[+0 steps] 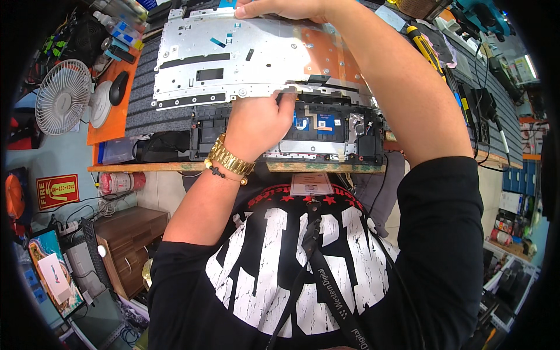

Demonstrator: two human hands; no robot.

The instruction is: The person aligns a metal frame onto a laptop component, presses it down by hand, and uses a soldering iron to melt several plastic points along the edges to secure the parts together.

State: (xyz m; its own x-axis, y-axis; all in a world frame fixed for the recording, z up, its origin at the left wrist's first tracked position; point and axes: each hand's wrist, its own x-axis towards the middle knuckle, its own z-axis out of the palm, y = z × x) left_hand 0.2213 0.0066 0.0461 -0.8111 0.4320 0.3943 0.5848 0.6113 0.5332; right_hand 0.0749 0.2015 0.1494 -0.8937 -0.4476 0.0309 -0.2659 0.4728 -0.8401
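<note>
One metal plate (256, 41) is above the black chassis (312, 147) by the worktop (169, 167) front edge; right hand (286, 7) pinches its far rim, left hand (256, 122) grip I cannot tell; slipping could scratch chassis.

A white-printed black T-shirt (367, 262) and dark lanyard (334, 294) occupy the lower middle. Left of centre sit a gold watch (228, 156) and apparently beaded bracelet (217, 171).

From here, a hand could slip over the ribbed mat (142, 100) left of the metal plate (274, 52); the plate overhangs the black chassis (338, 140), and the right forearm (402, 87) bars that side.
</note>
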